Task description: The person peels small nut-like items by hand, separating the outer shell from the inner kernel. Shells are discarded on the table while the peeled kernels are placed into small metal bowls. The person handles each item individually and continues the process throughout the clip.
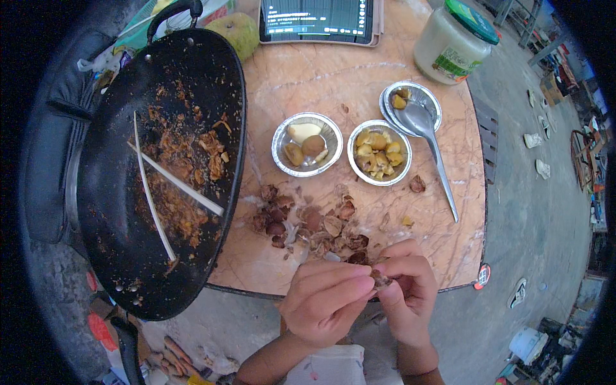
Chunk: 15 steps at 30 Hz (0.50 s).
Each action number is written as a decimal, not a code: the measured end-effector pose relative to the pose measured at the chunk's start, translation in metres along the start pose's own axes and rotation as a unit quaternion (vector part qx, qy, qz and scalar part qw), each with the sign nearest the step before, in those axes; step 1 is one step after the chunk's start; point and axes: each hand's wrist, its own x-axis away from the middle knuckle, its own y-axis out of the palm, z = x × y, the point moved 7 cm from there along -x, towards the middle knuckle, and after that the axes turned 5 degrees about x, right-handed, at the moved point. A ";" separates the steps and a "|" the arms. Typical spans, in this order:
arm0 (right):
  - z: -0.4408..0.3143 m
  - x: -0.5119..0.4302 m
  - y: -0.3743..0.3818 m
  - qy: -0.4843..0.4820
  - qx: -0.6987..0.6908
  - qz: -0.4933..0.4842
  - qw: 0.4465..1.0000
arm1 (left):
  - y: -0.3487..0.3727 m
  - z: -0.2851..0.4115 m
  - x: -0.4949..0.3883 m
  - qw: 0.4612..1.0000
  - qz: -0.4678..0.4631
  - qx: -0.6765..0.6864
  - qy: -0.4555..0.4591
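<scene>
My left hand (pixel 327 298) and my right hand (pixel 409 288) meet at the near table edge, pinching a small brown chestnut piece (pixel 381 280) between their fingertips. Fingers cover much of it. Just beyond lies a heap of broken chestnut shells (pixel 332 224). Two foil cups stand past the shells. The left foil cup (pixel 338 144) holds a few peeled pieces and one pale piece; the middle foil cup (pixel 352 161) is filled with yellow chestnut pieces. A metal spoon (pixel 442 168) rests in a stacked foil cup (pixel 434 103) at the right, beside a few more pieces.
A large black wok (pixel 110 192) with food scraps and two pale chopsticks (pixel 151 209) overhangs the table's left side. At the back are a yellow-green fruit (pixel 237 34), a tablet (pixel 317 21) with a lit screen and a green-lidded glass jar (pixel 445 55). Shoes (pixel 532 140) lie on the floor.
</scene>
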 end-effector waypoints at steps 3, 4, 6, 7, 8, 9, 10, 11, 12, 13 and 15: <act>0.000 0.002 0.000 0.015 -0.021 0.020 0.999 | 0.000 0.000 -0.001 1.000 0.001 0.011 -0.005; 0.000 0.002 0.000 0.019 -0.024 0.021 0.999 | 0.000 0.000 -0.001 1.000 -0.005 0.012 -0.012; 0.000 0.002 0.000 0.014 -0.016 0.017 1.000 | -0.001 -0.002 0.000 1.000 -0.012 0.017 -0.023; -0.001 0.001 0.000 0.005 -0.004 0.012 1.000 | -0.001 -0.002 0.000 0.999 -0.014 0.020 -0.027; -0.001 0.001 0.000 -0.004 0.008 0.007 1.000 | 0.000 -0.003 0.001 0.999 -0.015 0.020 -0.031; 0.000 0.001 0.000 -0.001 -0.006 0.009 1.000 | 0.000 -0.004 0.001 0.999 -0.014 0.033 -0.032; 0.002 0.002 -0.001 0.002 -0.020 0.011 1.000 | 0.000 -0.005 0.001 0.998 -0.012 0.043 -0.034; 0.003 0.003 -0.001 0.006 -0.033 0.012 0.999 | 0.001 -0.005 0.001 0.998 -0.011 0.052 -0.035; 0.003 0.003 -0.002 -0.002 -0.039 0.015 0.999 | 0.002 -0.007 0.001 0.997 -0.020 0.066 -0.046; 0.004 0.004 -0.002 -0.009 -0.045 0.019 0.999 | 0.003 -0.008 0.001 0.995 -0.029 0.081 -0.058; 0.005 0.005 -0.003 -0.015 -0.046 0.018 0.999 | 0.003 -0.008 0.000 0.991 -0.048 0.100 -0.076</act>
